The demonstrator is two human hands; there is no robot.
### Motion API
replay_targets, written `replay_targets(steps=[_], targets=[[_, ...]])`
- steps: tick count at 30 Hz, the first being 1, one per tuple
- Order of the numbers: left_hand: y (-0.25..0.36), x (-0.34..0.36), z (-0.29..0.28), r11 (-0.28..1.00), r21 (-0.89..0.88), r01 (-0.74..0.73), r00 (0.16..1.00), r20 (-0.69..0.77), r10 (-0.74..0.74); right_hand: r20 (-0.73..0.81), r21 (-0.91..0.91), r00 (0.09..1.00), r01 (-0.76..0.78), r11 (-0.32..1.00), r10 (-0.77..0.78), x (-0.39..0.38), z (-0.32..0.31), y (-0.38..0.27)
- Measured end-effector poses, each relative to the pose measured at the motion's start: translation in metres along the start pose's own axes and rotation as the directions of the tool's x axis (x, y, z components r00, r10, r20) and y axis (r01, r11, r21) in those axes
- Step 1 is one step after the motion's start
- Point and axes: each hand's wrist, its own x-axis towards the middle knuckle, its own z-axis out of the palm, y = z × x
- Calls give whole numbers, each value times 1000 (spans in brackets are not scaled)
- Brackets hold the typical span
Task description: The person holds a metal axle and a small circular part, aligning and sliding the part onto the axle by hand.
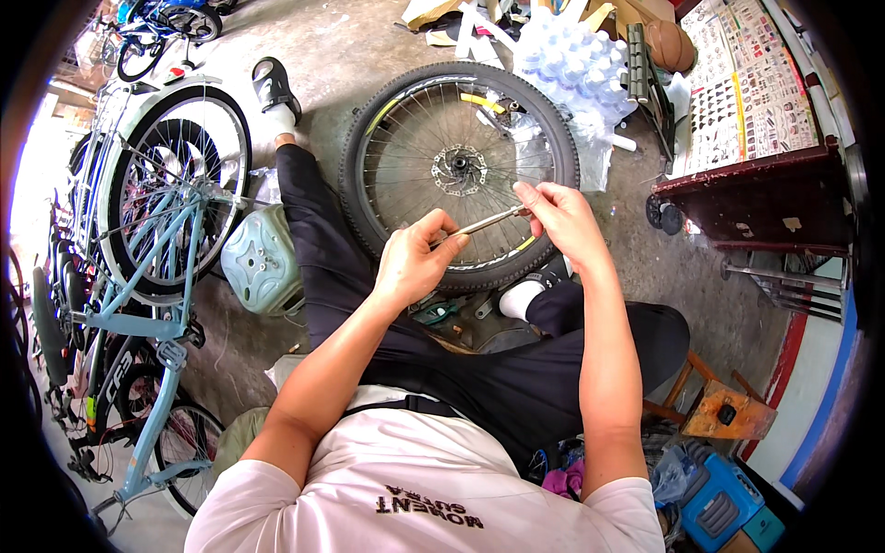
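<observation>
My left hand [415,253] and my right hand [564,219] are both closed on a slim metal rod [489,222], one at each end. Its exact kind is hard to make out. The rod slants up to the right, above the near part of a bicycle wheel. This wheel has a knobbly black tyre [354,175] and a disc brake rotor [460,170] at its hub. It lies between my legs, in front of me. A yellow-handled tool [482,102] shows through the spokes at the far side. Below the wheel, a few dark tools [435,311] lie partly hidden by my forearms and legs.
Upturned light-blue bicycle [157,327] and other bikes crowd the left, beside a pale green plastic stool [261,261]. Wrapped clear bottles [576,69] and a basketball [670,46] are at the back right. A dark red cabinet [756,198], wooden stool [728,410] and blue case [721,495] stand right.
</observation>
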Motion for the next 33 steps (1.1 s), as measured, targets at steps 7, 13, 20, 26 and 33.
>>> replay_targets(steps=[7, 13, 20, 26, 33], targets=[[-1, 0, 0, 1000, 2, 5, 1000, -13, -5, -69, 179, 947, 321, 930, -313, -8, 6, -1], [-5, 0, 1, 1000, -28, 9, 1000, -6, -9, -5, 146, 907, 418, 897, -422, -11, 4, -7], [0, 0, 0, 1000, -23, 5, 1000, 4, -5, -111, 248, 993, 59, 967, -32, -8, 0, -7], [-3, 0, 1, 1000, -26, -10, 1000, -11, 10, 14, 109, 995, 92, 990, -94, -6, 3, -1], [-4, 1, 0, 1000, -25, 16, 1000, -11, -16, 33, 114, 932, 354, 928, -360, -9, 0, 1]])
